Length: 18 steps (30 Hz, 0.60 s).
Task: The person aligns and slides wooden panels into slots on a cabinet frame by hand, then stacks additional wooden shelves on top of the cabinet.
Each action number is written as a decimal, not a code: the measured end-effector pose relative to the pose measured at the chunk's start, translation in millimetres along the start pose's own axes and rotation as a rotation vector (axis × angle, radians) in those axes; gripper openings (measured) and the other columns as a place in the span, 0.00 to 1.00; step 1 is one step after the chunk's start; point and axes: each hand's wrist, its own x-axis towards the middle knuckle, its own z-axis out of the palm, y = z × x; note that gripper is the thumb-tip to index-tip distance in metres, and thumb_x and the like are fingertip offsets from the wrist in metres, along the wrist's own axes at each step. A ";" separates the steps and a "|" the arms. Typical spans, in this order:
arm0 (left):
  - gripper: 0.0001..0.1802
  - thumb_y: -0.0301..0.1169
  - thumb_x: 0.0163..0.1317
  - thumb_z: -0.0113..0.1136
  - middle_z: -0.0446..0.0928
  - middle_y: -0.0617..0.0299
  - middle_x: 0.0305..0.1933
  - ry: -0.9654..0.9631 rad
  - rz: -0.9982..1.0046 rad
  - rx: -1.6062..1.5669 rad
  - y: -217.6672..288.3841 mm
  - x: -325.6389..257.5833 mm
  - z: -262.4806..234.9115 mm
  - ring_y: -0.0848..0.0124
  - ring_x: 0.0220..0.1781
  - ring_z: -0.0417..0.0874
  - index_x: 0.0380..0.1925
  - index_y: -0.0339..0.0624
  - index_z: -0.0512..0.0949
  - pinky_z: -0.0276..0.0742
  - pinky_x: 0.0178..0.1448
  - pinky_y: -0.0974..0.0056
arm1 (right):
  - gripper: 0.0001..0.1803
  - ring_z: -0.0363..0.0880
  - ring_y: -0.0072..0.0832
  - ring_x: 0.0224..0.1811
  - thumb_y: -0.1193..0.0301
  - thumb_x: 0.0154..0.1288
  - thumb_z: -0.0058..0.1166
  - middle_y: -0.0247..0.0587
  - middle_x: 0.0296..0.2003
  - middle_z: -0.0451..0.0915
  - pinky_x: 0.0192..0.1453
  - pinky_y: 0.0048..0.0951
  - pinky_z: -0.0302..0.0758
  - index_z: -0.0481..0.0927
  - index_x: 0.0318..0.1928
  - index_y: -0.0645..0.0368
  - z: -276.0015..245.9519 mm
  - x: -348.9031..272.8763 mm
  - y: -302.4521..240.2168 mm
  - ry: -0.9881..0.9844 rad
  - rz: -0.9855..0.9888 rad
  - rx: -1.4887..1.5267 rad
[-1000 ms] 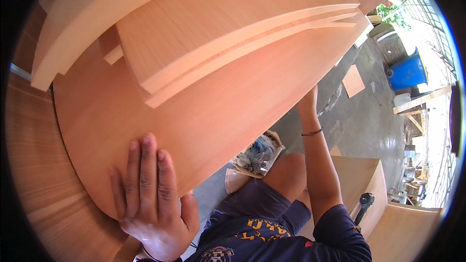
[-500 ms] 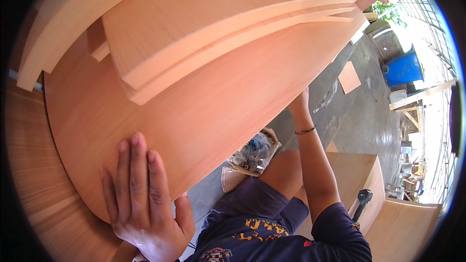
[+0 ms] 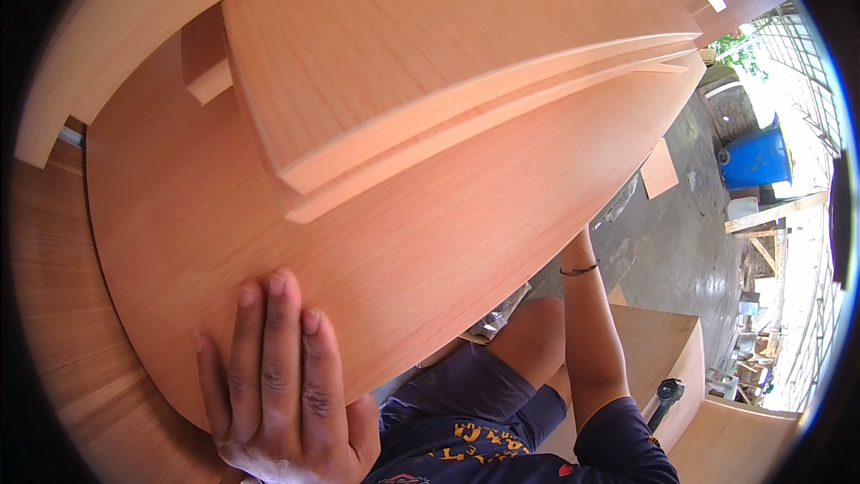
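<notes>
A large smooth wooden panel point(image 3: 403, 251) with reddish grain fills the middle of the view. My left hand point(image 3: 287, 394) lies on its near left end, fingers stretched out and the thumb by the near edge. My right arm reaches forward to the panel's long right edge. Only the wrist end of my right hand point(image 3: 579, 240) shows there; its fingers are hidden behind the panel. On the panel rests a thick wooden piece point(image 3: 430, 63) made of layered boards, with a small block point(image 3: 210, 81) beside it.
A curved pale wooden part point(image 3: 116, 45) spans the upper left. Below the panel, a box with plastic bags point(image 3: 498, 318) is partly covered. At right stand a plywood box point(image 3: 658, 332), a power tool point(image 3: 667, 394) and a blue bin point(image 3: 757, 159). A flat wood piece point(image 3: 659, 170) lies on the floor.
The panel's near edge has shifted toward me and now covers more of the box of bags. My left hand, still spread on the panel, and right wrist sit lower in view.
</notes>
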 end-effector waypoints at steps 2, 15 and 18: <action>0.26 0.44 0.68 0.39 0.74 0.53 0.62 0.070 0.012 -0.024 -1.1 5.0 0.1 0.56 0.62 0.76 0.58 0.40 0.73 0.61 0.67 0.49 | 0.28 0.61 0.57 0.64 0.67 0.59 0.57 0.59 0.60 0.66 0.66 0.50 0.61 0.69 0.58 0.65 -0.8 0.0 2.5 0.034 -0.069 -0.031; 0.32 0.41 0.58 0.54 0.69 0.46 0.65 0.078 -0.018 -0.056 2.8 1.9 5.4 0.49 0.66 0.70 0.60 0.34 0.69 0.59 0.66 0.40 | 0.21 0.58 0.50 0.65 0.66 0.49 0.64 0.50 0.56 0.68 0.66 0.60 0.55 0.79 0.46 0.56 -83.8 -8.4 -178.5 -0.033 -0.244 0.304; 0.35 0.45 0.59 0.57 0.67 0.47 0.67 0.115 -0.019 -0.082 5.3 2.4 -0.1 0.50 0.68 0.67 0.62 0.34 0.67 0.59 0.66 0.41 | 0.26 0.58 0.46 0.65 0.60 0.48 0.66 0.44 0.54 0.70 0.65 0.60 0.56 0.78 0.48 0.55 -107.1 7.2 -189.3 -0.168 -0.303 0.181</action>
